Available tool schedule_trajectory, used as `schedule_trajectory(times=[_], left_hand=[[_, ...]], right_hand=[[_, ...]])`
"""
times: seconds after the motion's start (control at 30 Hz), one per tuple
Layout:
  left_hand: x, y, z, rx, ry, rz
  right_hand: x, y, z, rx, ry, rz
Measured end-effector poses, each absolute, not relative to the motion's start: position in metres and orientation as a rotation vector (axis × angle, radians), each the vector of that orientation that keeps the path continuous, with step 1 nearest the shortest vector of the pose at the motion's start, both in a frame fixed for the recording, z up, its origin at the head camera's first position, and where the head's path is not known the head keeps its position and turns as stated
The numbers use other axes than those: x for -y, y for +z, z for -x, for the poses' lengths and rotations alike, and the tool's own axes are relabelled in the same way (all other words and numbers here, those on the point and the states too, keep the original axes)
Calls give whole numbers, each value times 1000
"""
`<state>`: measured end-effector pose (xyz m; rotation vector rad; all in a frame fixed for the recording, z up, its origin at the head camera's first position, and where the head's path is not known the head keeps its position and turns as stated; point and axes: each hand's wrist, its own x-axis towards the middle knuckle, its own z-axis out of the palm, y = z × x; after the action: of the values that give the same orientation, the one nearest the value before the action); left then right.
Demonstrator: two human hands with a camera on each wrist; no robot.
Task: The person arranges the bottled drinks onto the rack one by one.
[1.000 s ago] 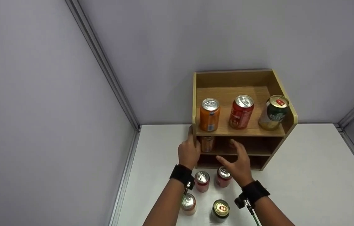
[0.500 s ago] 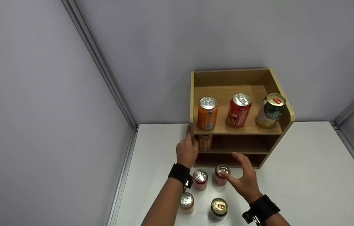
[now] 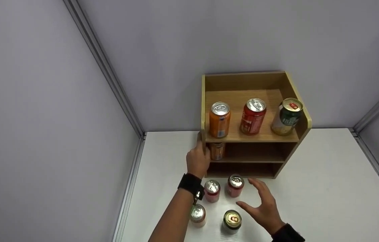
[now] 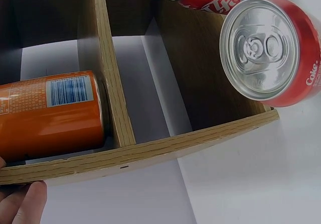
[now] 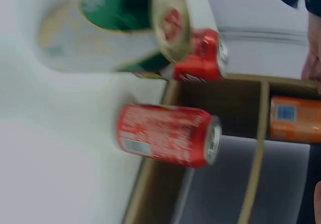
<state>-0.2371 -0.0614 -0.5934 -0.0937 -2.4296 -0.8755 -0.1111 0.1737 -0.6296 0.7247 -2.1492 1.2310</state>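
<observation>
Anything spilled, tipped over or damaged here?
Nothing stands out: the three cans atop the wooden shelf, the orange can inside it and the four cans on the white table all stand upright, with no spill or dent visible.

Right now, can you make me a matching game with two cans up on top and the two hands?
Things:
1. Top orange can
2. Top red can
3. Left hand
4. Right hand

Places and states:
A. holding nothing
B. middle of the top row
C. gripping the wooden shelf at its side
D. left end of the top row

Pairs: 1-D, 2-B, 3-C, 4-A
</observation>
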Motion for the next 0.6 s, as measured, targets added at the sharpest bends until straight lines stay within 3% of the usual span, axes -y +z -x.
schedule_trajectory(times=[0.6], left_hand=[[61, -594, 238, 2411, -867, 113]], right_hand=[[-173, -674, 58, 2259, 1202, -730]])
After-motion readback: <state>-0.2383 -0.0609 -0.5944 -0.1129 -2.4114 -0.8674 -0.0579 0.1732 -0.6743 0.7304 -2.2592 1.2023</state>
